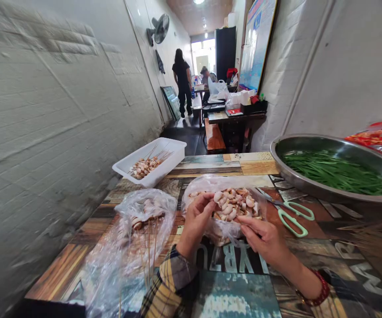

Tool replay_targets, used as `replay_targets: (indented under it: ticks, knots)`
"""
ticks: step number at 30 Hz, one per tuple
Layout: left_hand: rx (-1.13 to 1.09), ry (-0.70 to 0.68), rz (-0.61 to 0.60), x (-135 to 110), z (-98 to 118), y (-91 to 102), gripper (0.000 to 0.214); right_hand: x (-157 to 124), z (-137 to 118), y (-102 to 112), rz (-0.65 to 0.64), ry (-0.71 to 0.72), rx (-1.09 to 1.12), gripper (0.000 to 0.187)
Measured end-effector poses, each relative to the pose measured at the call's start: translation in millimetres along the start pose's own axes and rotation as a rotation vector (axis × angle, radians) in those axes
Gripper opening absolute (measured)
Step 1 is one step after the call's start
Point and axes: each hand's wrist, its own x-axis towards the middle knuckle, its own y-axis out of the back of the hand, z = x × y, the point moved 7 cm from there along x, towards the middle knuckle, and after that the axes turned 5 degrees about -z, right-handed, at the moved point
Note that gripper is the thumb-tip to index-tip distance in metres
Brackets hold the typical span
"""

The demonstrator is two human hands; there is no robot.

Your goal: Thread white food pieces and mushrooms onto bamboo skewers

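Note:
Pale, brown-tipped garlic cloves (pixel 235 204) fill an opened clear plastic bag (pixel 222 232) in front of me. At the bag's left side, my left hand (pixel 197 221) is closed in a pinch, its fingertips against a clove. My right hand (pixel 263 238) reaches in from the lower right, thumb and fingers pinched at the near edge of the pile; what they hold is hidden. Left of my hands lies a second crumpled clear bag (pixel 124 243) with thin wooden skewers (pixel 149 247) across it and some skewered pieces (pixel 137 222) inside.
A white plastic tray (pixel 174 152) holds loaded skewers (pixel 146 167) at the back left. Scissors with pale green handles (pixel 292 223) lie right of the bag. A steel basin (pixel 277 154) holds green chives (pixel 334 172). Two people (pixel 182 81) are farther back, beyond another table (pixel 224 117).

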Motion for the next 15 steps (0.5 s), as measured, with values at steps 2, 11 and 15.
replay_targets:
  ticks: [2,11,15]
  knots:
    - [0.02,0.006,-0.027,-1.1,1.9,-2.6,0.026,-0.6,-3.5,1.5,0.019,0.043,-0.019,0.031]
    - [0.059,0.009,-0.048,-3.1,1.2,-4.6,0.022,-4.6,-19.8,9.9,0.162,0.268,-0.16,0.024]
    - [0.04,-0.017,-0.08,-3.4,3.4,-6.5,0.024,-6.8,-26.1,10.0,0.188,0.337,-0.22,0.023]
